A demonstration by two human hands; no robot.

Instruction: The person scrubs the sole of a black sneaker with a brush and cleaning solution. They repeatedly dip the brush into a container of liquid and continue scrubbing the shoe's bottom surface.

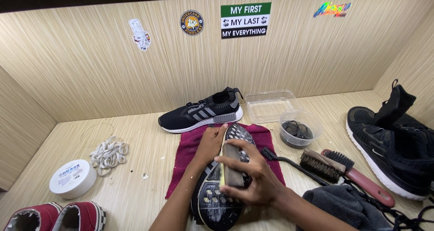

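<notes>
A black sneaker (216, 203) lies sole-up on a maroon cloth (185, 156) in front of me. My left hand (209, 142) grips its side near the toe. My right hand (251, 176) presses a rectangular sponge block (231, 165), yellowish with a brown face, against the sole. White foam streaks the heel part of the sole. The matching black sneaker (201, 113) with grey stripes stands upright behind the cloth, by the back wall.
A clear bowl (298, 130) of dark liquid, a clear tray (270, 105), two brushes (337, 165) and a thin black brush (289, 161) sit right of the cloth. Black shoes (391, 142) far right, grey towel (343, 206), white laces (108, 152), white tub (72, 179), red shoes (54, 217) left.
</notes>
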